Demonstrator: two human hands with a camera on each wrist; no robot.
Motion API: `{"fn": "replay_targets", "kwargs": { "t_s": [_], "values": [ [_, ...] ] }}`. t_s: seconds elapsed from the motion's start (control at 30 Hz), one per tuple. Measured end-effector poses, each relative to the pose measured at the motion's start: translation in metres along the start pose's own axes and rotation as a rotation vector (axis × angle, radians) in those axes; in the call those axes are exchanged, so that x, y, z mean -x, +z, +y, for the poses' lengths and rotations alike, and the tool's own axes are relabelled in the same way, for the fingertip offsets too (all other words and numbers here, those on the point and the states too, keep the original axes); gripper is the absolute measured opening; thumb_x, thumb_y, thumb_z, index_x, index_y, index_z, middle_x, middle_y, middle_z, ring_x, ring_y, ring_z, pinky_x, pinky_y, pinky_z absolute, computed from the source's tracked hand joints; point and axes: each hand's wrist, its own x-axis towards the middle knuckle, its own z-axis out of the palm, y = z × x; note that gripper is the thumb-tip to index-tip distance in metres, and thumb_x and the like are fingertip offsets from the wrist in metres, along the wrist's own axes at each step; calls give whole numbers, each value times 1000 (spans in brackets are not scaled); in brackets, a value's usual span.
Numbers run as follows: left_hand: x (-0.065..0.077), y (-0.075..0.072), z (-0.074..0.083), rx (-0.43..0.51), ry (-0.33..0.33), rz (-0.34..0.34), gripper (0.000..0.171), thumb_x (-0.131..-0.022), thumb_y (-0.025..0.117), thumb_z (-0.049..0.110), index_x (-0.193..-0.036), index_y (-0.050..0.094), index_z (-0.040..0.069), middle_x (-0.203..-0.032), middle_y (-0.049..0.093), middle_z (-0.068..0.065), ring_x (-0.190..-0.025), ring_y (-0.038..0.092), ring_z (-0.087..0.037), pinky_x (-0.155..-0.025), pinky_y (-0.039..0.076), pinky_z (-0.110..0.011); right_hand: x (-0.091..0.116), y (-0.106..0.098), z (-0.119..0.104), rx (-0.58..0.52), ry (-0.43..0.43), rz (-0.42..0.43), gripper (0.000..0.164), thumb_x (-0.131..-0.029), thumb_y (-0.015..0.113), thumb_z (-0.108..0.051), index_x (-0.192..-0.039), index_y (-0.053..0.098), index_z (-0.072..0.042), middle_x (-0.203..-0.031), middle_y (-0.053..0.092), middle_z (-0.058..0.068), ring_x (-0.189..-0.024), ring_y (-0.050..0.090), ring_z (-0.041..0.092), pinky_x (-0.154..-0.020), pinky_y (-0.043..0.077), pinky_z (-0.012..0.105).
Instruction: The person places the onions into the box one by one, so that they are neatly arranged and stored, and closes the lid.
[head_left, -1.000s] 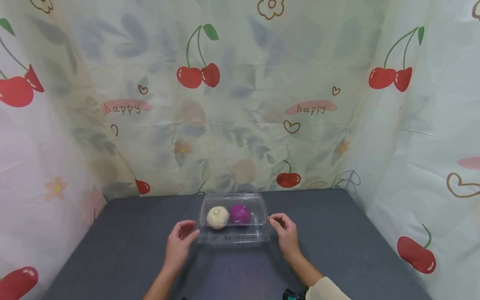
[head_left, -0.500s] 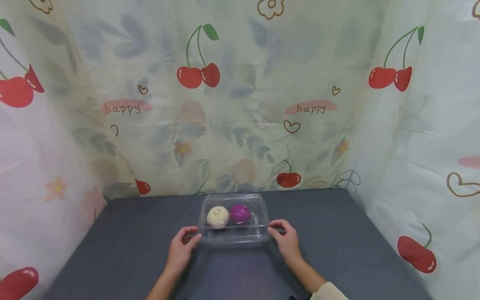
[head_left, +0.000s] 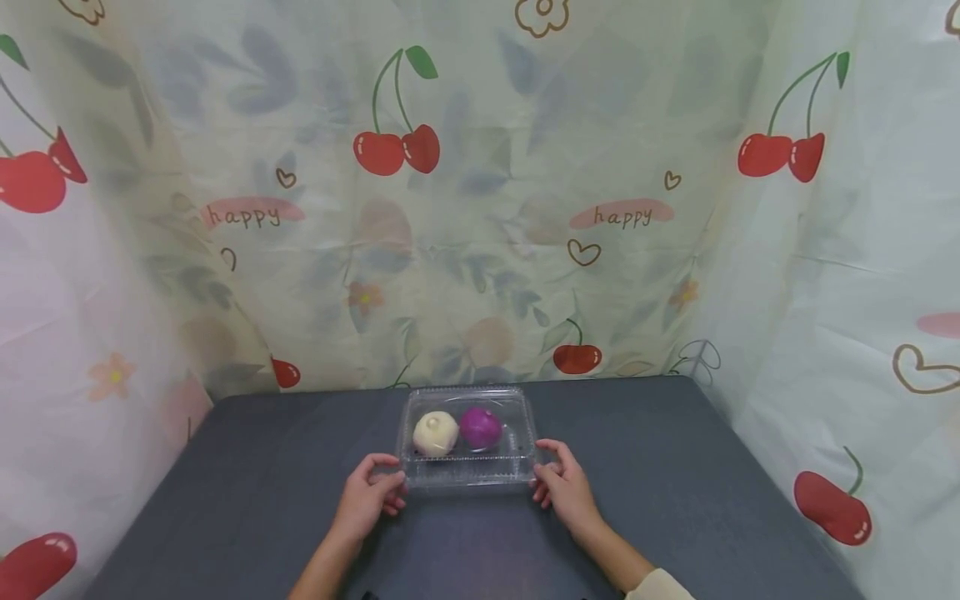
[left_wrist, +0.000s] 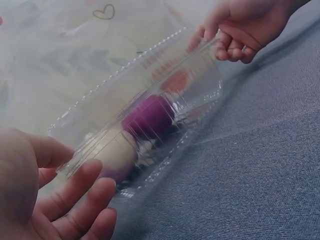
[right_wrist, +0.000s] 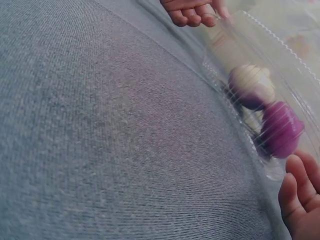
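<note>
A clear plastic clamshell box [head_left: 472,478] stands near the far edge of the table, its hinged lid [left_wrist: 165,80] tilted over it. Inside, side by side, lie a cream-white onion-like vegetable [head_left: 435,434] with a purplish underside in the wrist views and a purple onion-like one [head_left: 481,427]. My left hand [head_left: 367,497] pinches the lid's front left corner between thumb and forefinger, its other fingers loosely bent. At the front right corner, my right hand [head_left: 566,492] pinches the lid likewise. In the right wrist view the right hand [right_wrist: 305,200] is partly cut off.
A dark grey cloth covers the table [head_left: 480,550]. Behind and on both sides hangs a pale curtain [head_left: 480,208] printed with cherries, bordering the table's far edge. A cream sleeve [head_left: 660,586] shows on the right forearm.
Both hands have come slightly toward me and down, and the lid's front edge has lowered with them. The two vegetables have stayed in place.
</note>
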Motion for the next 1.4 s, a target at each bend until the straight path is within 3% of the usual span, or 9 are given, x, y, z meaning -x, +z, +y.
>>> {"fn": "replay_targets", "kwargs": {
  "t_s": [0.4, 0.77, 1.4],
  "values": [
    [0, -1, -1, 4, -90, -28, 28, -90, 61, 4, -116, 50, 3, -71, 68, -11, -48, 59, -19, -47, 45, -29, 2, 3, 1, -19, 67, -56, 43, -97, 50, -1, -139, 46, -10, -62, 60, 15, -42, 48, 16, -37, 40, 25],
    [0, 0, 0, -8, -99, -17, 27, -89, 62, 2, -114, 52, 3, -68, 67, -9, -46, 58, -18, -49, 45, -30, -1, 6, 7, -3, 67, -23, 44, -97, 48, 2, -139, 46, -8, -58, 58, 11, -40, 46, 13, -36, 38, 22],
    [-1, 4, 5, 14, -139, 14, 27, -89, 58, -1, -115, 51, 1, -63, 63, -7, -46, 56, -15, -49, 46, -29, -1, 7, 8, -103, 80, -20, 44, -96, 47, 3, -139, 45, -4, -57, 56, 7, -38, 44, 9, -35, 38, 21]
  ]
}}
